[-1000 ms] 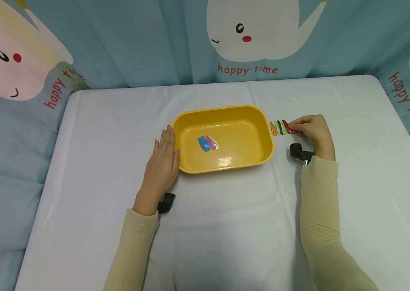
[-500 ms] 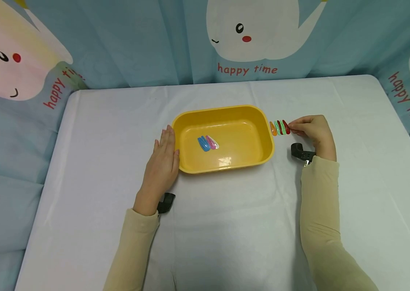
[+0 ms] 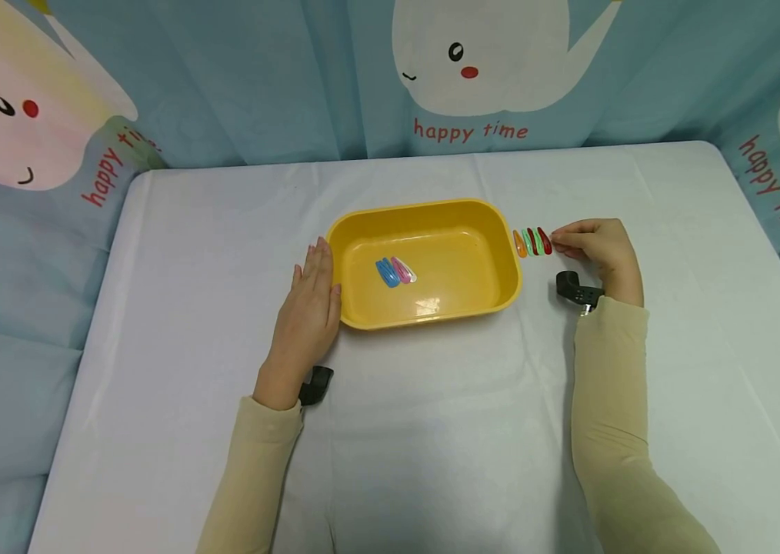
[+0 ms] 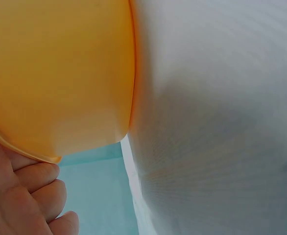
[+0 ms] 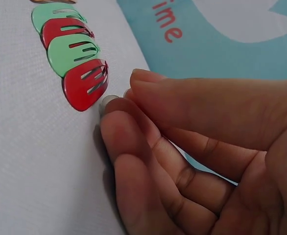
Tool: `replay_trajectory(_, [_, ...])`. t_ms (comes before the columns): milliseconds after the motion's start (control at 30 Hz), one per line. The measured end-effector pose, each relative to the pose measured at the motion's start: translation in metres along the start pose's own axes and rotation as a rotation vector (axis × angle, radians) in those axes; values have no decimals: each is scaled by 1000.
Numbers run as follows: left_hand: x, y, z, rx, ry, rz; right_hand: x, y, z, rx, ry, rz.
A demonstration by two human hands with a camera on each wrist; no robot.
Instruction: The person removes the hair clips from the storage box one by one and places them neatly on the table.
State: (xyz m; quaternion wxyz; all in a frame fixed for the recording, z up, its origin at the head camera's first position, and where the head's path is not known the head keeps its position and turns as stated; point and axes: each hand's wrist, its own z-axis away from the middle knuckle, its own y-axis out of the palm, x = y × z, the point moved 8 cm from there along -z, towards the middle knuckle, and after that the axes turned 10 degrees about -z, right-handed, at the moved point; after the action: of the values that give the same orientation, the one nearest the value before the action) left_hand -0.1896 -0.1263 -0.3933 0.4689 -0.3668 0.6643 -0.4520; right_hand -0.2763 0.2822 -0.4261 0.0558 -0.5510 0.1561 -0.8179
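Note:
In the head view, my left hand (image 3: 302, 323) lies straight along the left end of a yellow plastic tray (image 3: 425, 211), touching its rim. The left wrist view shows the fingers (image 4: 35, 177) against the rim. Inside the tray lie blue hair clips (image 3: 388, 272) and a pink hair clip (image 3: 401, 270). Just right of the tray, several hair clips stand in a row: orange (image 3: 520, 244), green and red. My right hand (image 3: 598, 245) is at the row's right end, fingertips bent close together, just short of the last red hair clip (image 5: 86, 84). Nothing shows between its fingertips.
A white cloth (image 3: 445, 446) covers the table beneath the tray and clips. Blue curtains (image 3: 258, 85) with whale prints hang behind and beside the table. Black wrist cameras (image 3: 578, 289) sit at both wrists.
The right hand has let go of the last red hair clip and drawn slightly right. That clip now stands beside the row. The left hand and tray have stayed put.

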Motion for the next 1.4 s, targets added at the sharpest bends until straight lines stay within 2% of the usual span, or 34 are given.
replay_trajectory(167, [0,1,-1,6,-1,-1,-1,-1,1,-5,17,-52])
replay_trajectory(500, [-1,1,-2,11,0,0,-2,-3,0,-6,32,-78])
replay_trajectory(767, [-1,0,-3,9,-1,5,3,-3,1,-5,14,-116])
replay_trajectory(1133, [-1,-1,-2,11,-6,5,27,0,14,-18,-78,-179])
replay_trajectory(1400, [0,0,-1,16,-10,4,48,9,26,36,-170,-251])
